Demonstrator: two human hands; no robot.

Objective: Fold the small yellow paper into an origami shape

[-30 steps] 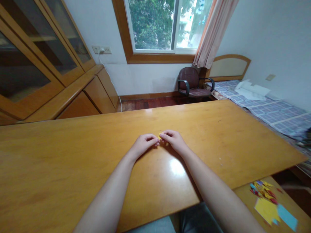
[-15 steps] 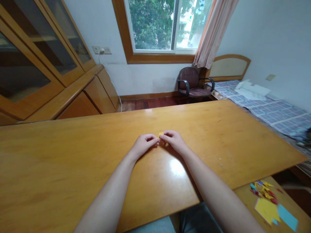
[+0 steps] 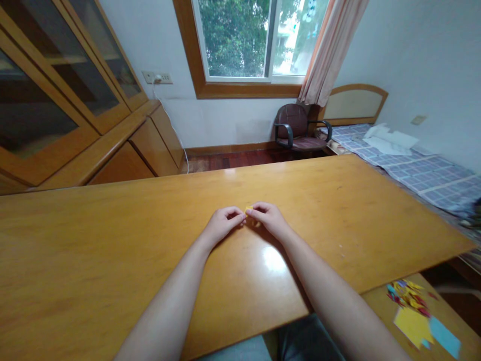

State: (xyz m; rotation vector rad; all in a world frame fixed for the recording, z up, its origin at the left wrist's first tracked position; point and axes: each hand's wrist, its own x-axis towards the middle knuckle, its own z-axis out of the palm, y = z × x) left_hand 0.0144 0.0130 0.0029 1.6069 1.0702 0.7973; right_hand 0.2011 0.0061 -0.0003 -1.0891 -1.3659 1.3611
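Above a broad wooden tabletop (image 3: 112, 240), the left hand (image 3: 224, 221) and the right hand (image 3: 268, 214) meet at a small yellow piece (image 3: 248, 208)

Glossy and wide, the tabletop spans nearly the whole lower view, catching a bright patch of light between the forearms. Beyond it on the left stands a wooden cabinet (image 3: 154, 140) with glass upper doors; on the right is a bed (image 3: 432, 170) spread with plaid cloth. Green leaves fill much of the window (image 3: 233, 40) straight ahead, and a pink curtain (image 3: 330, 55) hangs at its right side. Below the curtain sits a dark brown chair (image 3: 295, 123) with black armrests. At the lower right, a lower wooden surface (image 3: 449, 307) shows past the tabletop's edge.

Both hands are over the middle of the tabletop, wrists apart, fingertips almost touching. On the lower surface, a heap of small coloured bits (image 3: 409, 296) lies near a yellow sheet (image 3: 413, 326), with a light blue sheet (image 3: 445, 337) just beside that. Smallest is the yellow piece, between the two hands: the right fingers pinch it under the thumb, the left fingers are closed at its near left edge, and its exact shape is too small to make out
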